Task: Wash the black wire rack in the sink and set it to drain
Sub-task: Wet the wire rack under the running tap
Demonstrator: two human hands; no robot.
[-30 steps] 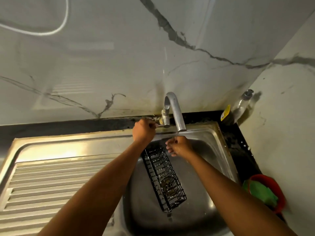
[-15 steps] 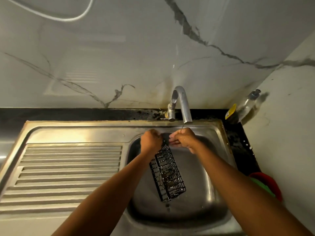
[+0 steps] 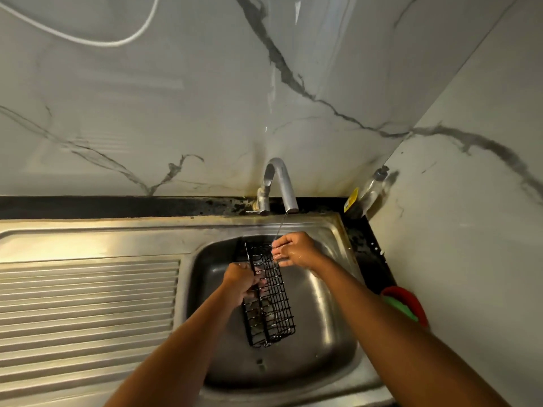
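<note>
Your left hand [image 3: 239, 282] grips the rack [image 3: 276, 312] in the sink [image 3: 329, 312]; your right hand [image 3: 295, 250], fingers relaxed, touches its top under the tap [image 3: 282, 183] stream.

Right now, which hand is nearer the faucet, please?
Right. The right hand is below the faucet spout, in the stream; the left hand grips the black wire rack farther down.

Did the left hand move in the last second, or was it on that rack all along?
Yes. The left hand was up at the faucet base; it has come down into the sink and grips the black wire rack.
</note>
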